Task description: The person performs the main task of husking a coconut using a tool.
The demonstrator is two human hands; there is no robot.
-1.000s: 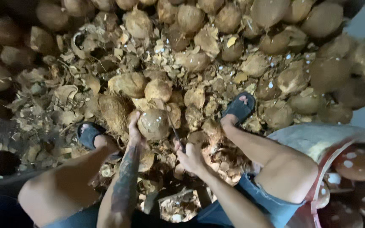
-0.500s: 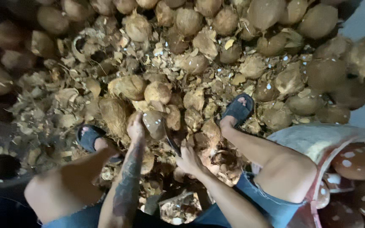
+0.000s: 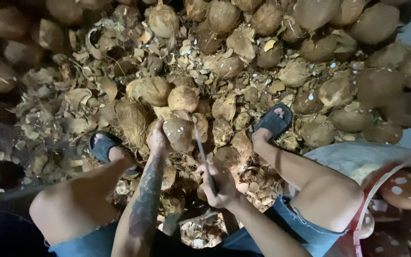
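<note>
Coconut (image 3: 177, 133) sits in left hand (image 3: 157, 139), beside right hand's (image 3: 217, 183) blade (image 3: 200, 145).

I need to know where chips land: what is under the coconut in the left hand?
Under the coconut held by the left hand lies a heap of husk scraps and broken shell. The floor below is covered, so unseen. The right hand holds a blade beside it.

Right hand (image 3: 217, 183): earlier open and empty beside the coconut (image 3: 179, 133), now closed on a knife (image 3: 200, 147), blade raised against that coconut; left hand (image 3: 157, 138) has turned the coconut sideways
</note>
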